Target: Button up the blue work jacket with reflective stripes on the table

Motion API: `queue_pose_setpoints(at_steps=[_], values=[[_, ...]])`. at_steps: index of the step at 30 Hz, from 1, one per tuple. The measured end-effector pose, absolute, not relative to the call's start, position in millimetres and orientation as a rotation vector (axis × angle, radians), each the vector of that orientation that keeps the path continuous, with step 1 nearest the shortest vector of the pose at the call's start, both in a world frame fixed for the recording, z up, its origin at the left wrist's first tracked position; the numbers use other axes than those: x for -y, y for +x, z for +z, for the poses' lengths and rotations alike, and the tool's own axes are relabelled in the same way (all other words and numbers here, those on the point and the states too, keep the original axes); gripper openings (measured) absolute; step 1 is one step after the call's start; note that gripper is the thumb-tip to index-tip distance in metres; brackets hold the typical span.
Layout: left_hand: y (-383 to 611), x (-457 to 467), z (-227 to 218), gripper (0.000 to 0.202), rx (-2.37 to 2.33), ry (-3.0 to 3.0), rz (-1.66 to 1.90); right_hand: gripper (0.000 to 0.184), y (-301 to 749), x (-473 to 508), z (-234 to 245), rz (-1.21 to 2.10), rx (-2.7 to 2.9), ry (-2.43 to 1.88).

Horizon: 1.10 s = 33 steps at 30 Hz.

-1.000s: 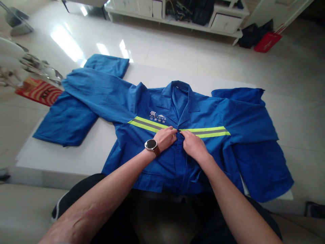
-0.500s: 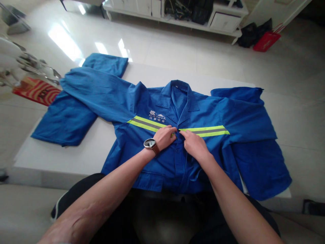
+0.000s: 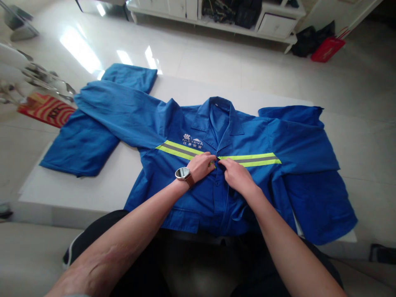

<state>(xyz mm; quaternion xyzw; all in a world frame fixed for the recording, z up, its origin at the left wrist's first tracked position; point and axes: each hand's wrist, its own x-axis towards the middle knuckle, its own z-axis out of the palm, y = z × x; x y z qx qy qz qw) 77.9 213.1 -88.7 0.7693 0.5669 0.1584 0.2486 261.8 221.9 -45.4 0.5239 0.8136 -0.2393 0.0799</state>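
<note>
A blue work jacket with a yellow-green and grey reflective stripe lies face up before me, its collar pointing away and its sleeves spread. My left hand, with a round watch on its wrist, pinches the front edge of the jacket at the stripe. Right beside it, my right hand grips the other front edge, fingertips nearly meeting the left ones. What lies between the fingertips is hidden. Below the hands a button shows on the front placket.
The jacket rests on a white table. Folded blue garments lie under its left sleeve, and more blue cloth is under the right. A red patterned box stands at the left. Beyond the table are a white cabinet and a red bag.
Both hands keep their hold at the jacket front, with almost no movement. The whole view has shifted very slightly.
</note>
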Motion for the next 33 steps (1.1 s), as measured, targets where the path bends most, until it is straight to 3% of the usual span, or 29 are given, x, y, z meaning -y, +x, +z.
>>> queue_pose_setpoints(at_steps=[17,33], values=[[82,-209,-87,0.03,-1.536,2.113,0.395,0.058,268,-224,-51,-0.8,-2.505,1.568],[80,-213,-88,0.028,-1.563,1.953,0.559,0.056,261,-222,-32,-0.643,-2.404,1.493]])
